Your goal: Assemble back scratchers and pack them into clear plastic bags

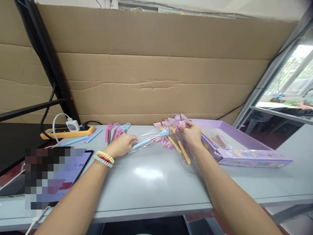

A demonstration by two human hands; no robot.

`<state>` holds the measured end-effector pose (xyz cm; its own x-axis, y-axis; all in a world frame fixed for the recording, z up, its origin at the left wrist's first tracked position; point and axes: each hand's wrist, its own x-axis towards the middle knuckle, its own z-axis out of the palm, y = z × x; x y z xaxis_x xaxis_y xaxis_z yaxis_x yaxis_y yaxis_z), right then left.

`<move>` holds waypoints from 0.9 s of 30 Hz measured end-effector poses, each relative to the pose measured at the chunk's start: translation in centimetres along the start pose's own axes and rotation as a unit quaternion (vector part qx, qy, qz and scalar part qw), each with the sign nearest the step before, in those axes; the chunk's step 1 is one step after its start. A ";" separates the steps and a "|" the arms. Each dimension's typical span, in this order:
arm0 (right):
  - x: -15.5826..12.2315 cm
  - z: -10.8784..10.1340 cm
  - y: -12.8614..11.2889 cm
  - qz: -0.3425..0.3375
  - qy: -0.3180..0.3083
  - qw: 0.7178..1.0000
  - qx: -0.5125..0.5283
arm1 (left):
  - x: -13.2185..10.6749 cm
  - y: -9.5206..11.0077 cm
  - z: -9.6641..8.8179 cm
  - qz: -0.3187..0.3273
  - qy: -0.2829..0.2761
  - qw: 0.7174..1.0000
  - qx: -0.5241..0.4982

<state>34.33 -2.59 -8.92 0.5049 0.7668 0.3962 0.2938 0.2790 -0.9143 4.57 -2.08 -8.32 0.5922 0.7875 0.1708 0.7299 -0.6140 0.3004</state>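
Observation:
My left hand (121, 144) is closed round the handle end of a blue hand-shaped back scratcher (149, 139) in a clear plastic sleeve, lying on the grey table (151, 182). My right hand (192, 133) pinches the pink header of a packaged scratcher (182, 148) with a yellow handle, on top of a pile of packaged scratchers (168, 137). Loose pink and blue scratchers (117, 130) lie just behind my left hand.
An open purple box (244, 153) lies at the right. A tablet (66, 173) sits at the front left, with an orange power strip (68, 132) and white plug behind it. Loose blue and purple sticks (83, 137) lie nearby. A cardboard wall (156, 75) backs the table.

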 end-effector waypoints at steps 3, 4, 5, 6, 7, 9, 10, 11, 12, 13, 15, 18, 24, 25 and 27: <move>0.0 0.1 0.2 -0.041 -0.014 0.997 -0.067 | 0.1 -0.5 0.2 -0.010 0.000 1.000 0.015; -0.1 0.1 0.2 -0.067 -0.005 0.992 -0.104 | 0.1 -0.6 0.2 -0.010 0.000 1.000 0.017; -0.2 0.1 0.2 -0.094 0.007 0.986 -0.136 | 0.1 -0.7 0.3 -0.010 -0.001 1.000 0.018; -0.2 0.2 0.1 -0.116 0.017 0.980 -0.158 | 0.2 -0.8 0.3 -0.010 -0.001 1.000 0.018; -0.3 0.2 0.0 -0.131 0.027 0.976 -0.172 | 0.2 -0.8 0.3 -0.009 -0.002 1.000 0.017; -0.6 0.2 -0.2 -0.142 0.043 0.970 -0.195 | 0.1 -0.6 0.2 -0.007 0.000 1.000 0.014; -0.7 0.2 -0.4 -0.141 0.054 0.966 -0.207 | 0.1 -0.4 0.2 -0.006 0.001 1.000 0.011; -0.8 0.2 -0.5 -0.139 0.068 0.964 -0.218 | 0.1 -0.3 0.1 -0.005 0.001 1.000 0.008; -0.8 0.2 -0.6 -0.137 0.083 0.961 -0.226 | 0.1 -0.1 0.1 -0.002 0.002 1.000 0.003; -0.9 0.2 -0.7 -0.136 0.098 0.959 -0.227 | 0.1 0.1 0.1 0.001 0.002 1.000 -0.003; -0.9 0.2 -0.8 -0.134 0.120 0.962 -0.206 | 0.1 0.4 0.1 0.008 0.001 1.000 -0.013; -0.8 0.2 -0.8 -0.115 0.123 0.976 -0.138 | 0.2 0.6 0.2 0.015 0.003 1.000 -0.021; -0.6 0.3 -0.8 -0.062 0.125 0.989 -0.051 | 0.1 0.5 0.5 0.021 0.001 0.999 -0.029; -0.6 0.3 -0.9 -0.055 0.123 0.990 -0.041 | 0.1 0.5 0.6 0.021 0.000 0.999 -0.029; -0.7 0.3 -1.0 -0.043 0.114 0.992 -0.019 | 0.1 0.4 0.6 0.018 -0.001 1.000 -0.023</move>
<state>33.43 -3.21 -8.26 0.6456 0.5894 0.4856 0.3725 0.3121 -0.8740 5.11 -2.30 -8.75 0.6188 0.7647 0.1799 0.6912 -0.6388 0.3378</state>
